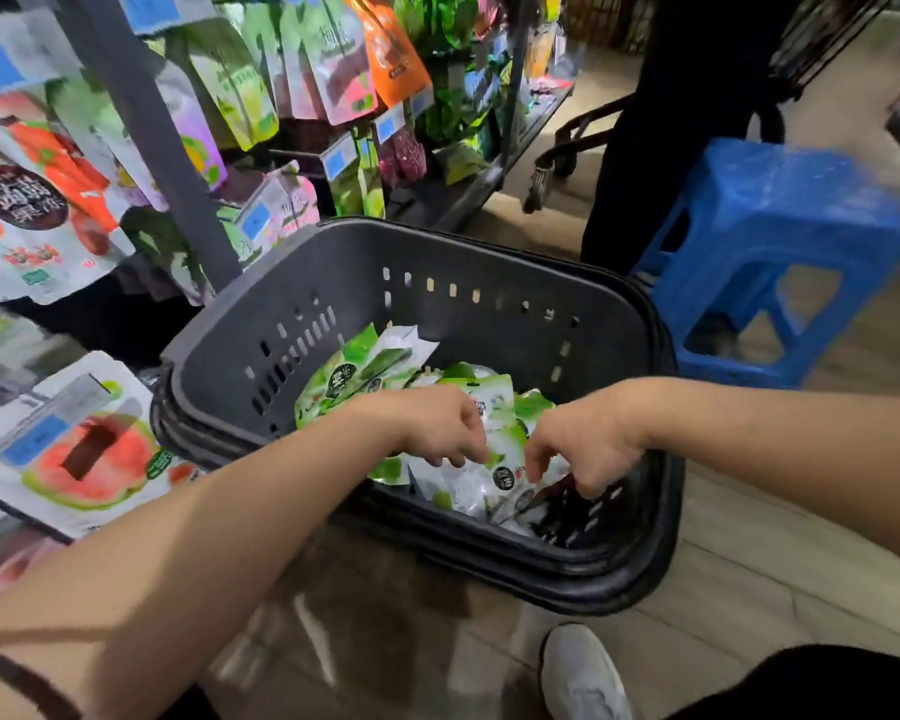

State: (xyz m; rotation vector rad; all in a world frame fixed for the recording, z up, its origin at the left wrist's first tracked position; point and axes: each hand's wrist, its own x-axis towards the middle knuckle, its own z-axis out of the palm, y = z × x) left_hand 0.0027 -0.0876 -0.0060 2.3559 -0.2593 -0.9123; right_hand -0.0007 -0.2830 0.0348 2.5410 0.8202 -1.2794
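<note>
Two hands are down inside the basket (489, 246), and it is all happening at the near end. The left hand (437, 423) comes in over the near rim, fingers curled, pinching the top edge of a green-and-white packet (468, 485). The right hand (583, 449) sits just beside it, fingers curled down onto the same packet's other edge. That packet lies on top of a pile of packets (365, 376) just like it, spread across the basket's bottom. The basket, dark and slotted, stands on the wooden floor (749, 589). To the left, a rack (302, 70) hangs full of snack bags, with a watermelon bag (89, 459) low and close. A blue stool (765, 241) stands behind the basket on the right, beside a person in black (671, 122). A white shoe (583, 672) shows at the bottom edge.
</note>
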